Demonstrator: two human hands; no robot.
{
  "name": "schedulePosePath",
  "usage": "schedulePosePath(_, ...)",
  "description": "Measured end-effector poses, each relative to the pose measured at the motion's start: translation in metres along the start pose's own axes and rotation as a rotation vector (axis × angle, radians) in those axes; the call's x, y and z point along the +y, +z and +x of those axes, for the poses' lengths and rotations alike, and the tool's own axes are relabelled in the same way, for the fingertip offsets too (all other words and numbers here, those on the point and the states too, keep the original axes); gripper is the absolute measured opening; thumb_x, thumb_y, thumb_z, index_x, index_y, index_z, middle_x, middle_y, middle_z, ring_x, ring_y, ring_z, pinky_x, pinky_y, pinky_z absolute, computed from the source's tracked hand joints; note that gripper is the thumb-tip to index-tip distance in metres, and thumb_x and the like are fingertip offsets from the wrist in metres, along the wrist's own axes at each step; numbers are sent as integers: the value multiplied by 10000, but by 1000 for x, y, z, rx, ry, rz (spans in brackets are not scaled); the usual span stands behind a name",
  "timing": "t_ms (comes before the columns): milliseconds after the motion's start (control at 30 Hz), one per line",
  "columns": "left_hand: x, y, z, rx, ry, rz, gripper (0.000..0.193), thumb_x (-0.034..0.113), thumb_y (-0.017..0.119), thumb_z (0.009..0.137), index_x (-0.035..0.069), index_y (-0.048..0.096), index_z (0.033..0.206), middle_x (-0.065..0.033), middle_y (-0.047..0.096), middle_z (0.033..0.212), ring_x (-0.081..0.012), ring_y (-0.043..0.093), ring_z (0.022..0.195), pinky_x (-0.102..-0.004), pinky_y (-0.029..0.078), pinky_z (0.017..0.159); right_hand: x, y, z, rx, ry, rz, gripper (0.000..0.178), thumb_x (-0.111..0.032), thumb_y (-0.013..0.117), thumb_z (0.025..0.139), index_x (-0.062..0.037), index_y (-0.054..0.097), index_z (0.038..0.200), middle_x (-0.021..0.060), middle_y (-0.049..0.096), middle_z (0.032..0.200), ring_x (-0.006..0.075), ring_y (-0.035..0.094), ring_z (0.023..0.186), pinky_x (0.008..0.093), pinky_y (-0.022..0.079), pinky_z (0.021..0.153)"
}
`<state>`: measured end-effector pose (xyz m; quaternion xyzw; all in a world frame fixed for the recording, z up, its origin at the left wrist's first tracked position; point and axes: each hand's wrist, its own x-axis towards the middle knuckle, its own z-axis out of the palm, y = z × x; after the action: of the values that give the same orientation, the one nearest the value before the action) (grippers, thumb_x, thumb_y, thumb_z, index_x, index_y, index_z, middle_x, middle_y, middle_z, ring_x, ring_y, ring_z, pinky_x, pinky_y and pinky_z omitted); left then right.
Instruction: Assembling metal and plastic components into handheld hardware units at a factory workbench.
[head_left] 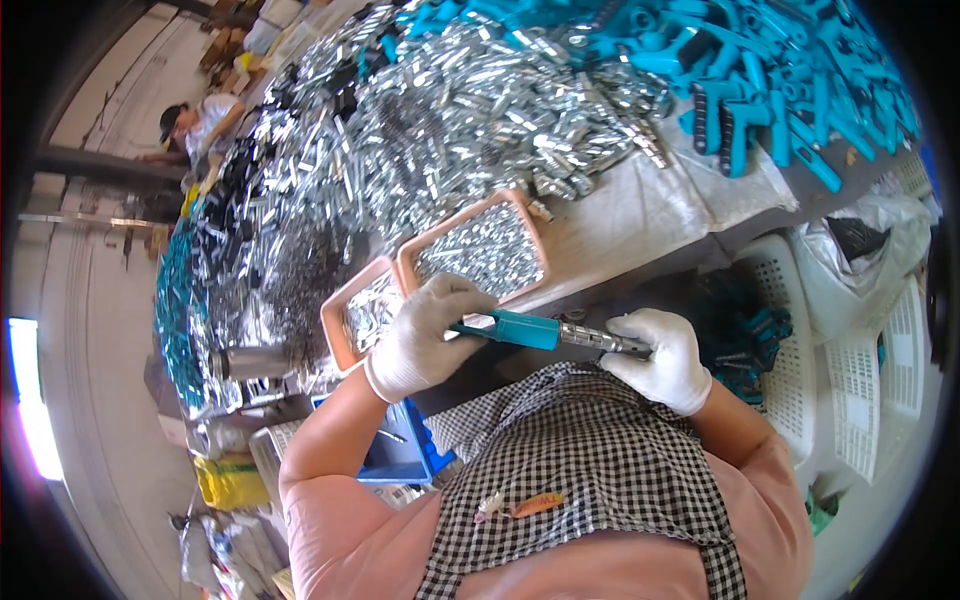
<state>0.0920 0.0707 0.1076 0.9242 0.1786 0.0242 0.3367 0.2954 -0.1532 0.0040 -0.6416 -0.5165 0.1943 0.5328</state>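
Note:
Both my hands wear white gloves and hold one tool between them over the table's near edge. It has a teal plastic body and a ribbed silver metal shaft in line with it; I cannot make out its exact kind. My left hand is closed around the teal end, fingers over the top. At the shaft's dark tip, my right hand grips with fingers curled, partly hiding it. Just beyond my left hand stand an orange tray of small metal parts and a second orange tray of silver pieces.
Silver metal parts form a large heap across the table. Teal gun-shaped housings pile up at the far right. A white perforated basket with teal pieces stands at my right, a blue bin below left. Another person is far left.

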Motion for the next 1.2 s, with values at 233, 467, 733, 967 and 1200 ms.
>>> schedulePosePath(233, -4, 11, -74, 95, -34, -4, 417, 147, 882, 628, 35, 725, 998, -143, 663, 1000, -311, 677, 888, -385, 544, 793, -36, 42, 14, -255, -76, 7, 327, -157, 841, 662, -28, 707, 932, 145, 691, 805, 309, 685, 696, 368, 543, 625)
schedulePosePath(467, -19, 37, -118, 238, 32, 16, 409, 173, 868, 648, 47, 696, 997, -126, 644, 962, -309, 669, 756, -375, 557, 644, -49, 78, 21, -484, -76, 90, 565, -313, 910, 637, 10, 687, 1043, 177, 719, 947, 309, 722, 818, 349, 575, 713)
schedulePosePath(733, -37, 18, -134, 214, 31, -2, 436, 196, 894, 620, 57, 704, 987, -111, 649, 977, -296, 687, 786, -376, 567, 664, -65, 102, 40, -587, -34, 83, 454, -296, 883, 659, -40, 720, 998, 152, 700, 827, 322, 695, 725, 348, 547, 644)
schedulePosePath(967, -60, 29, -138, 224, 60, -81, 382, 164, 853, 660, 43, 695, 986, -116, 642, 975, -307, 675, 762, -382, 561, 664, -57, 136, 37, -639, 49, 143, 499, -279, 881, 679, -18, 701, 1063, 179, 706, 888, 314, 713, 781, 350, 557, 695)
schedulePosePath(1200, -75, 31, -124, 160, 72, -118, 375, 130, 821, 661, 55, 691, 1005, -114, 629, 1012, -303, 679, 799, -383, 560, 708, -56, 157, 56, -676, 8, 131, 447, -285, 848, 723, -41, 688, 1062, 168, 711, 942, 356, 700, 840, 384, 564, 737)
